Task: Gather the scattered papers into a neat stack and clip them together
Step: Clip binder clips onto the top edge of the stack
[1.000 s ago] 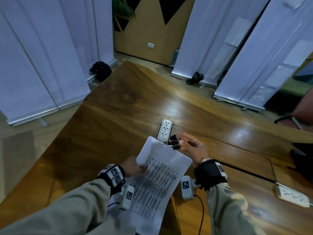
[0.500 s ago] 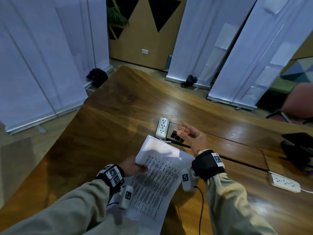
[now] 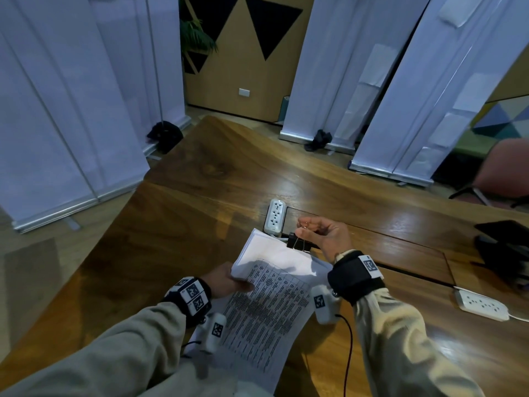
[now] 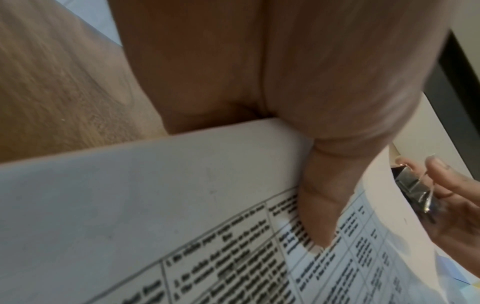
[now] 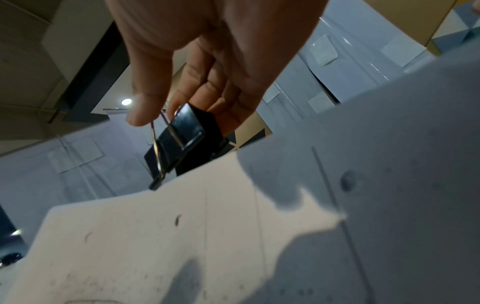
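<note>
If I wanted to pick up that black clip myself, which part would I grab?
Probably the two wire handles, from the side away from the paper. The right hand already pinches the binder clip there with thumb and fingers. The handles stick out behind the black body, and its mouth points at the edge of the papers, which the left hand holds. So the mouth stays clear.

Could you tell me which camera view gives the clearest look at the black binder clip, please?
The right wrist view: the binder clip fills the middle, sharp, its wire handles pinched by the right hand above the papers. The head view shows it small at the stack's far edge; the left wrist view catches only a blurred part.
</note>
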Action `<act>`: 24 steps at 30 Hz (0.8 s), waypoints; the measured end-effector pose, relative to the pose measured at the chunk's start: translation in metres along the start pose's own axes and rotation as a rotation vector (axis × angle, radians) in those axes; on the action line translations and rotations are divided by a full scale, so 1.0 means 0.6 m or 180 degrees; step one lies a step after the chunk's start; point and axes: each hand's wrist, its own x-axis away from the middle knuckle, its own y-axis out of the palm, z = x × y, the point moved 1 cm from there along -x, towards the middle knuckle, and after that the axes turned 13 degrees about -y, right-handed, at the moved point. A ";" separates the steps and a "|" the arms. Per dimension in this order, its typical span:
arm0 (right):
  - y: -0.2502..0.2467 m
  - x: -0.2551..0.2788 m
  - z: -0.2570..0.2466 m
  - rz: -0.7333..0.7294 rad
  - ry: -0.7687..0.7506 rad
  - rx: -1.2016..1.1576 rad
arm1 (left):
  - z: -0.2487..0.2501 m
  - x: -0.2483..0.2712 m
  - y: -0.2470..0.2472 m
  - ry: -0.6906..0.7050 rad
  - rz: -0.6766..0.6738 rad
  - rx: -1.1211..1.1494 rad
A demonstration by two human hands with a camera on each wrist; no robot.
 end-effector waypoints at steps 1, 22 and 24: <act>0.000 0.000 -0.002 -0.0049 0.0013 0.0001 | 0.000 0.002 0.000 0.0011 -0.0007 0.0020; 0.046 0.016 -0.031 -0.0157 0.0174 -0.0301 | 0.012 0.004 0.004 0.0293 -0.0232 0.0085; 0.054 0.016 -0.033 -0.0194 0.0173 -0.0174 | 0.006 0.002 0.004 0.0267 -0.0180 0.0127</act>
